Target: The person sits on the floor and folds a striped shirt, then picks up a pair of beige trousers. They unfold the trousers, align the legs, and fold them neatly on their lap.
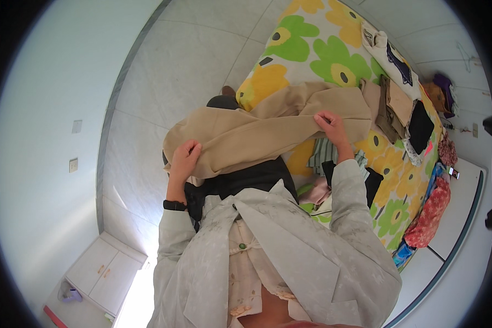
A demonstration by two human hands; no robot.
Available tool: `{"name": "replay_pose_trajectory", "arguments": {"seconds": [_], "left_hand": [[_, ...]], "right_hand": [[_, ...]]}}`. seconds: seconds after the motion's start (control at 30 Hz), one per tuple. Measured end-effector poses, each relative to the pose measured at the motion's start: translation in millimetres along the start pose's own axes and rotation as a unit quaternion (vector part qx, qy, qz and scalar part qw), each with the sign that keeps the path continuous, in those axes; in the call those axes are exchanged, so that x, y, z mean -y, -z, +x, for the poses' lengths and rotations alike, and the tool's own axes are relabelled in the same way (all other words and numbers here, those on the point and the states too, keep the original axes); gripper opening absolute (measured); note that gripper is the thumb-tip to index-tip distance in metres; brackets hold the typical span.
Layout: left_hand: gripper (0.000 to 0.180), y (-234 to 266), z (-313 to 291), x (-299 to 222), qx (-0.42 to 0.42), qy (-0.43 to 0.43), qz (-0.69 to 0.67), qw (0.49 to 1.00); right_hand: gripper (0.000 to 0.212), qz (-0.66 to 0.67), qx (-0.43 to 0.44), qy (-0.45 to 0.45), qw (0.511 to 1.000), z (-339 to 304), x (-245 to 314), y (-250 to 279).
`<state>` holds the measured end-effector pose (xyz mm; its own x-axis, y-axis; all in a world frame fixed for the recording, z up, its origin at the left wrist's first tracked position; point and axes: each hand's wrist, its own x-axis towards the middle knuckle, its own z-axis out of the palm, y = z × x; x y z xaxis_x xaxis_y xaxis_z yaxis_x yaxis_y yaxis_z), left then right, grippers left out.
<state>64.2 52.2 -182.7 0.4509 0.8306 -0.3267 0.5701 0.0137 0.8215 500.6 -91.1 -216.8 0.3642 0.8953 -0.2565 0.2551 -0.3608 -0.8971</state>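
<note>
A long tan garment (240, 136) lies across my lap and over the edge of the bed; I cannot tell whether it is a coat or trousers. My left hand (184, 158), with a black band at the wrist, is closed on the cloth near its left end. Further right, my right hand (332, 126) pinches the upper edge of the same garment. Between the two hands, a long narrow section of the cloth stretches almost flat. Beyond my right hand, the rest of the garment spreads in loose folds over the bed.
The bed (341, 57) has a green and yellow flowered cover. Folded clothes (402, 101) lie at its far right, and a striped cloth (325, 154) lies beside my right forearm. A red patterned bundle (432, 213) rests along the right edge. A white cabinet (101, 270) stands lower left.
</note>
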Motion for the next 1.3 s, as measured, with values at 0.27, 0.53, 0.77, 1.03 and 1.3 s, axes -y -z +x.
{"name": "replay_pose_trajectory", "arguments": {"seconds": [0.27, 0.53, 0.77, 1.03, 1.3], "left_hand": [[0.018, 5.7, -16.2, -11.9, -0.073, -0.007, 0.015, 0.997], [0.019, 25.5, -35.8, -19.3, -0.089, 0.018, -0.032, 0.995], [0.02, 59.6, -77.5, -4.9, -0.14, 0.043, -0.138, 0.98], [0.023, 95.5, -96.8, 6.3, -0.282, 0.031, -0.194, 0.939], [0.024, 92.9, -92.1, 15.9, -0.29, 0.029, -0.092, 0.952]], "right_hand": [[0.02, -0.027, -0.006, 0.004, 1.0, 0.4, 10.0, 10.0], [0.02, -0.033, 0.024, 0.028, 0.999, 4.2, 41.6, 11.2], [0.02, -0.094, 0.104, 0.034, 0.989, 5.2, 42.9, -4.3], [0.013, -0.189, 0.029, 0.046, 0.981, -22.6, -9.0, -33.2], [0.018, -0.044, -0.081, -0.203, 0.975, -89.6, -71.5, -64.0]]}}
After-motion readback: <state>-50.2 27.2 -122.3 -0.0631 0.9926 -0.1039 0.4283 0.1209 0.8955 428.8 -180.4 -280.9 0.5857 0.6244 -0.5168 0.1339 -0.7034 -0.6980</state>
